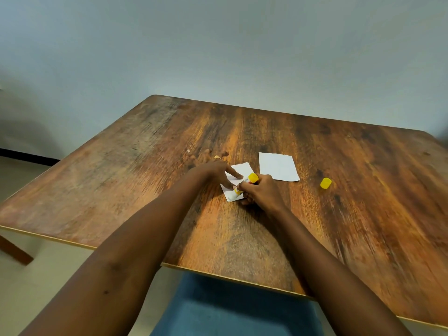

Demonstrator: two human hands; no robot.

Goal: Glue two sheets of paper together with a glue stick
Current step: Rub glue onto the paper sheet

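Head view: left hand (213, 169) grip open, fingers spread, pinning small paper (238, 179) on bench (145, 180). Right hand (260, 192) grip closed around glue stick (244, 184), tip on that paper. Second sheet (278, 166) just right; yellow cap (325, 183) farther right.

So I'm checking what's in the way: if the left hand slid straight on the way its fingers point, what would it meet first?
Probably the glue stick held in the right hand: the left hand points rightward across the small paper, its fingertips just short of it.
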